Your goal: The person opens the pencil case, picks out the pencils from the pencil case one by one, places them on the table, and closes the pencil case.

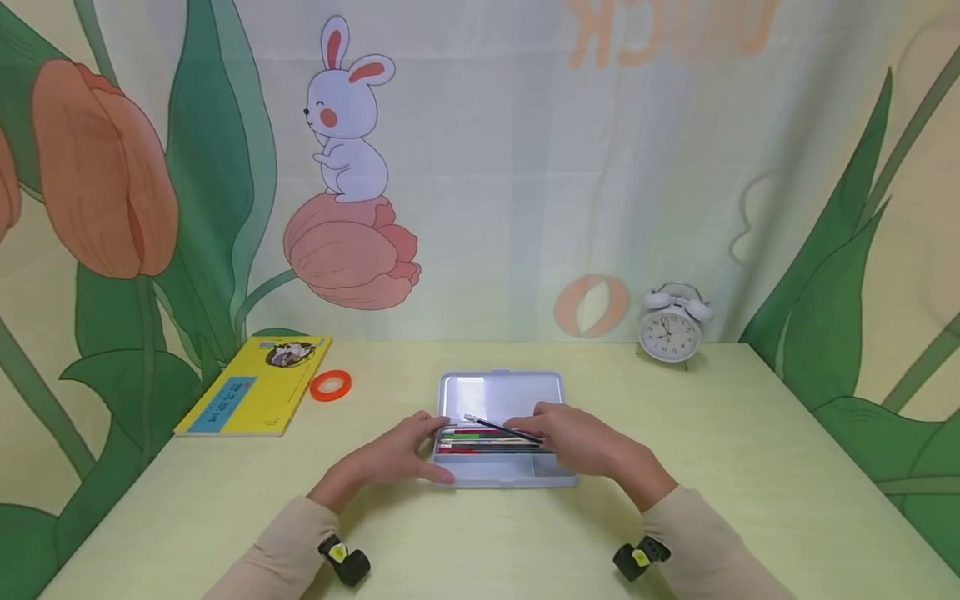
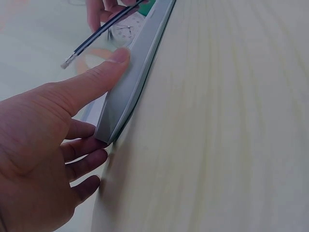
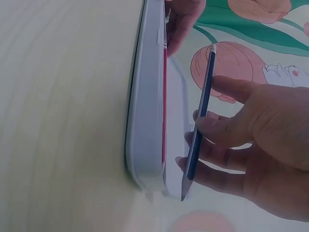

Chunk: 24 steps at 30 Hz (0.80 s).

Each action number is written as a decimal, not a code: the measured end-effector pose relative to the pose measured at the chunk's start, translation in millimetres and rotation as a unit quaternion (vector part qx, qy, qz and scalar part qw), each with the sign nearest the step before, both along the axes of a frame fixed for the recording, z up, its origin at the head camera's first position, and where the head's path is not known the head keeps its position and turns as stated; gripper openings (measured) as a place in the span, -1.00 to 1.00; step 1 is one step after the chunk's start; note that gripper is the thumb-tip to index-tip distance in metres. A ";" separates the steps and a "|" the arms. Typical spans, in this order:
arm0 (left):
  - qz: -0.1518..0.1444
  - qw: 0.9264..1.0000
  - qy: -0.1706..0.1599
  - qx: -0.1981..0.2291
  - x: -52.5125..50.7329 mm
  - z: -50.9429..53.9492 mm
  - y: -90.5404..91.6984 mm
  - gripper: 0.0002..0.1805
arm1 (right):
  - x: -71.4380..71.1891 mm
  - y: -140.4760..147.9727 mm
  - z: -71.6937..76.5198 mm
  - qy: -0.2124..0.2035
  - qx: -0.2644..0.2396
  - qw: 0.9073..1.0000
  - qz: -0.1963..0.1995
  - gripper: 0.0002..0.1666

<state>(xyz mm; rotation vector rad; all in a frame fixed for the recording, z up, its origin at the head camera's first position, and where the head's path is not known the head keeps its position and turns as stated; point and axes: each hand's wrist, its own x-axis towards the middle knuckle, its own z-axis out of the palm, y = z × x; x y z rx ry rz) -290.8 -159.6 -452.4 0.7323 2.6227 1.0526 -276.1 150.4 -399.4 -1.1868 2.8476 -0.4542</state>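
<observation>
A light grey pencil case (image 1: 480,482) lies on the table with its lid raised at the back, and several pencils (image 1: 487,448) rest side by side in it. My left hand (image 1: 397,452) grips the case's left end; in the left wrist view the thumb lies along its side and the fingers bend about the corner. Over the case's right half, my right hand (image 1: 588,437) pinches a dark blue pencil (image 3: 205,96) between thumb and fingers. That pencil slants above the others, eraser end to the left and sharpened tip to the right.
Left of the case lie an orange roll of tape (image 1: 331,385) and a yellow book (image 1: 258,387). A white alarm clock (image 1: 670,335) stands at the back right. Behind the table hangs a printed curtain (image 1: 487,167).
</observation>
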 end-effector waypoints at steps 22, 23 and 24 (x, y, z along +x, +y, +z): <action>0.014 1.000 -0.016 -0.009 2.2 2.3 2.3 0.05 | -12.8 110.5 3.4 -0.109 -0.028 0.990 -0.080 -0.26; 0.012 1.000 -0.015 -0.009 2.4 2.5 2.5 0.05 | -14.8 116.5 2.1 -0.115 -0.031 0.989 -0.082 -0.27; 0.011 1.000 -0.015 -0.009 2.4 2.7 2.6 0.05 | -16.4 121.9 0.8 -0.121 -0.031 0.988 -0.087 -0.28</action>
